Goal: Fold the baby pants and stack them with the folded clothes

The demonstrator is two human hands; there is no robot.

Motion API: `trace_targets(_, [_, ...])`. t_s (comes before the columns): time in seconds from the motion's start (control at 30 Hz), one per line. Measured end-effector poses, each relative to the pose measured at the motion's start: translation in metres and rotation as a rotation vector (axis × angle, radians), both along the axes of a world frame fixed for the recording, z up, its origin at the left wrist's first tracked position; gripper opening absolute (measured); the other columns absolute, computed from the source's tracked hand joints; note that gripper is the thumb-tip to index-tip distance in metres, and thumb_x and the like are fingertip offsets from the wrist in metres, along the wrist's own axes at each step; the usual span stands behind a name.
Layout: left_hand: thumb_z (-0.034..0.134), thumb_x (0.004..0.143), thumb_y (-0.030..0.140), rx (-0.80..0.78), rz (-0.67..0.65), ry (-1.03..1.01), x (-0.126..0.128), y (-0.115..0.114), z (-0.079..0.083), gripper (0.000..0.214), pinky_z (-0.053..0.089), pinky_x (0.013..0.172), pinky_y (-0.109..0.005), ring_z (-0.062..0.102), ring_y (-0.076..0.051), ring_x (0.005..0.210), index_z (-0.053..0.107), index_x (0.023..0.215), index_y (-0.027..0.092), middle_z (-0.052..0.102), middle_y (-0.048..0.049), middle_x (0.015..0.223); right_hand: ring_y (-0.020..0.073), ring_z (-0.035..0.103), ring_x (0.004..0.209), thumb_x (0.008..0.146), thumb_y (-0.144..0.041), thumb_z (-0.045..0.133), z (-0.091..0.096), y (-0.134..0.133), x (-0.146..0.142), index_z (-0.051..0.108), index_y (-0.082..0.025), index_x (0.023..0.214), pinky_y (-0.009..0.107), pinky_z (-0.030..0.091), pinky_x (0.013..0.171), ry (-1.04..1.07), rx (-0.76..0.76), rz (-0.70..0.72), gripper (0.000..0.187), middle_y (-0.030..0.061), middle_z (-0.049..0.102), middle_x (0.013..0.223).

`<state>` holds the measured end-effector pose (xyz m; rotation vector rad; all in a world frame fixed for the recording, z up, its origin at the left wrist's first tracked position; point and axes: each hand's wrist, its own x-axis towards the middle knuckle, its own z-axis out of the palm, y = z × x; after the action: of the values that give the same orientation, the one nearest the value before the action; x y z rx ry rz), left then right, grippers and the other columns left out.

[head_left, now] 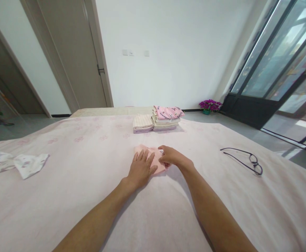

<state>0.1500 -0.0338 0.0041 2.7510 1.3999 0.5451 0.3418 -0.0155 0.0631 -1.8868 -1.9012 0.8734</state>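
Observation:
A small pink folded cloth (156, 160), perhaps a garment, lies on the pale pink sheet in front of me. My left hand (141, 168) rests flat on its left part, palm down with the fingers stretched out. At the right edge of the cloth, my right hand (170, 155) is closed, thumb and fingers pinching the fabric. A small white patch shows beside the right fingers; I cannot tell what it is. The right fingertips are partly hidden under the hand.
Beyond the hands stand two stacks of folded clothes, a striped one (142, 122) and a taller one topped by a pink printed piece (169, 112). White patterned clothing (29, 163) lies at left, eyeglasses (258, 169) at right. Purple flowers (210, 104) stand by the wall.

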Motion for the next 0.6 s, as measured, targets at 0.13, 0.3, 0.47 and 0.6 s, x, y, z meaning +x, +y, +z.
trace_targets(0.13, [0.045, 0.094, 0.053, 0.004, 0.0, 0.017, 0.0014, -0.0015, -0.002, 0.06, 0.019, 0.117, -0.056, 0.031, -0.033, 0.144, 0.042, 0.147, 0.025, 0.04, -0.0128, 0.154, 0.017, 0.065, 0.068, 0.066, -0.024, 0.075, 0.0027, -0.0012, 0.0032, 0.053, -0.018, 0.133, 0.024, 0.044, 0.059, -0.209, 0.081, -0.008, 0.071, 0.009, 0.072, 0.095])
trace_targets(0.3, [0.047, 0.093, 0.056, 0.001, 0.008, -0.012, 0.0016, -0.0025, -0.0029, 0.061, 0.016, 0.117, -0.058, 0.031, -0.033, 0.144, 0.043, 0.146, 0.026, 0.041, -0.012, 0.154, 0.0224, 0.067, 0.083, 0.074, -0.047, 0.072, 0.0067, -0.0004, 0.0063, 0.066, -0.014, 0.106, 0.027, 0.044, 0.066, -0.341, 0.049, -0.055, 0.046, 0.0138, 0.071, 0.096])
trace_targets(0.47, [0.049, 0.091, 0.056, 0.025, 0.012, -0.031, 0.0014, -0.0023, -0.0054, 0.063, 0.017, 0.117, -0.057, 0.031, -0.033, 0.143, 0.042, 0.147, 0.027, 0.041, -0.0121, 0.154, 0.0196, 0.066, 0.07, 0.08, -0.053, 0.065, 0.0027, 0.005, 0.0079, 0.067, -0.015, 0.095, 0.026, 0.041, 0.061, -0.321, -0.049, -0.051, 0.041, 0.0102, 0.072, 0.078])
trace_targets(0.6, [0.051, 0.091, 0.054, 0.038, 0.016, -0.032, 0.0019, -0.003, -0.0051, 0.062, 0.018, 0.117, -0.057, 0.032, -0.033, 0.143, 0.043, 0.146, 0.025, 0.042, -0.0127, 0.153, 0.021, 0.066, 0.073, 0.078, -0.054, 0.064, 0.0009, 0.007, 0.0063, 0.065, -0.014, 0.103, 0.026, 0.039, 0.06, -0.333, -0.03, -0.07, 0.047, 0.0121, 0.073, 0.087])
